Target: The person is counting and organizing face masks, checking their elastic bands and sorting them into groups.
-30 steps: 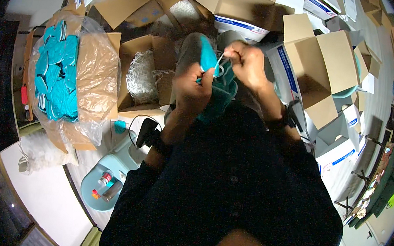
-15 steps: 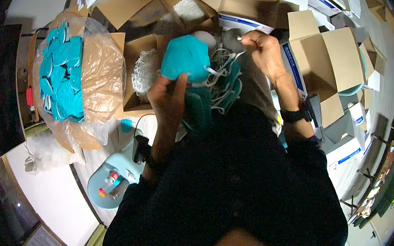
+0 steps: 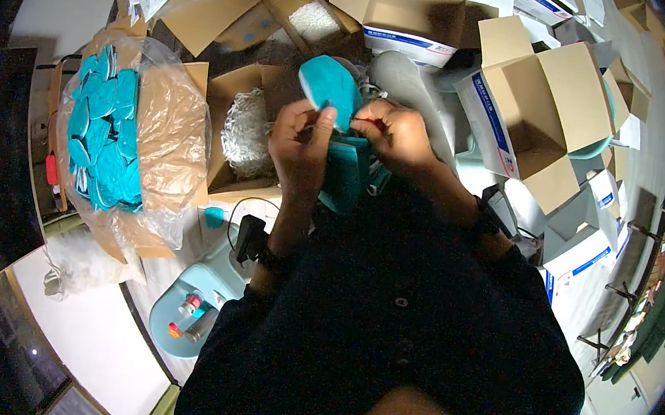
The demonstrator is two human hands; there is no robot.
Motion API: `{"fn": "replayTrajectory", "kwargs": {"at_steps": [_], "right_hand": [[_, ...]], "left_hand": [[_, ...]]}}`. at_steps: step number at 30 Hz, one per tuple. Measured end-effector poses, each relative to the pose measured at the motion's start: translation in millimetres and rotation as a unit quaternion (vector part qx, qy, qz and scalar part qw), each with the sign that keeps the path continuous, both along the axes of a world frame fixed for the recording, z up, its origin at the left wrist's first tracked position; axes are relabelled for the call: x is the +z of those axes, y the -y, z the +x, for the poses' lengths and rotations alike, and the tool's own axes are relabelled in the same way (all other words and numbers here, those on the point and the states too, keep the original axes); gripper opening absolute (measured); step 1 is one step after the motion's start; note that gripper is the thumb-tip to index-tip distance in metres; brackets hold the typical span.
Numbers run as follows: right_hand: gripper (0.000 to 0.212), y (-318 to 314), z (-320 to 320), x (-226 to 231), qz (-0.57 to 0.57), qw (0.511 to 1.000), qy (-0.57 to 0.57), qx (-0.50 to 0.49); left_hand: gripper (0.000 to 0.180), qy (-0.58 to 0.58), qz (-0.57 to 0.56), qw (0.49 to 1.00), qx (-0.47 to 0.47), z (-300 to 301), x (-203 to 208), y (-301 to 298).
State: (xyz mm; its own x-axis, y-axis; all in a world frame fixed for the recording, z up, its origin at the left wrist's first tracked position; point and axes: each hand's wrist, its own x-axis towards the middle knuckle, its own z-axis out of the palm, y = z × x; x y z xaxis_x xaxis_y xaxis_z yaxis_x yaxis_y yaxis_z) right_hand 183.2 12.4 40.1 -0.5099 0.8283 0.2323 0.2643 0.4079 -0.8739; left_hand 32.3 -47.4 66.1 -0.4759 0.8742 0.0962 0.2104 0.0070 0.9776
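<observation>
My left hand [image 3: 303,136] is closed on a teal cup-shaped face mask [image 3: 329,86], thumb on its near face and fingers behind the edge. The mask is held tilted above my lap. At its lower right edge, my right hand [image 3: 395,135] is closed in a pinch on the mask's white strap [image 3: 367,90]; the fingertips partly hide the exact grip. Directly below both hands, more teal masks [image 3: 342,178] lie in my lap, partly covered by my dark top.
Left of me stands a plastic-lined carton [image 3: 167,146] with a heap of teal masks [image 3: 101,131]. Beside it, a box holds a bundle of white straps [image 3: 247,134]. Open cartons [image 3: 541,108] stand at the right. A pale blue stool [image 3: 167,316] carries small bottles.
My right hand has come down and left from the stretched strap to the mask's edge. The mask has turned and tilted in my left hand, which has shifted slightly right.
</observation>
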Motion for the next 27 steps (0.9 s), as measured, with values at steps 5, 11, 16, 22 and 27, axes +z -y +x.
{"fn": "replayTrajectory", "kwargs": {"at_steps": [5, 11, 16, 22, 27], "right_hand": [[0.005, -4.1, 0.1, 2.7, 0.165, 0.985, 0.049, 0.007], [0.015, -49.6, 39.3, -22.4, 0.13, 0.976, 0.098, -0.141], [0.018, -46.2, 35.3, 12.0, -0.055, 0.998, 0.037, 0.002], [0.013, -9.2, -5.4, 49.5, -0.261, 0.954, -0.145, -0.012], [0.005, -5.9, -16.2, 30.3, -0.276, 0.94, -0.203, 0.012]], "left_hand": [[0.017, -0.016, -0.019, 0.999, 0.024, -1.2, -5.0, 2.3], [0.025, 0.015, 0.121, 0.988, 0.093, -32.3, -17.5, 12.7], [0.019, 0.284, -0.052, 0.955, 0.069, -46.3, 3.4, 9.2], [0.045, 0.427, -0.066, 0.901, -0.037, -44.7, -35.4, -9.1], [0.029, 0.271, -0.101, 0.957, -0.029, -15.5, 14.8, 0.3]]}}
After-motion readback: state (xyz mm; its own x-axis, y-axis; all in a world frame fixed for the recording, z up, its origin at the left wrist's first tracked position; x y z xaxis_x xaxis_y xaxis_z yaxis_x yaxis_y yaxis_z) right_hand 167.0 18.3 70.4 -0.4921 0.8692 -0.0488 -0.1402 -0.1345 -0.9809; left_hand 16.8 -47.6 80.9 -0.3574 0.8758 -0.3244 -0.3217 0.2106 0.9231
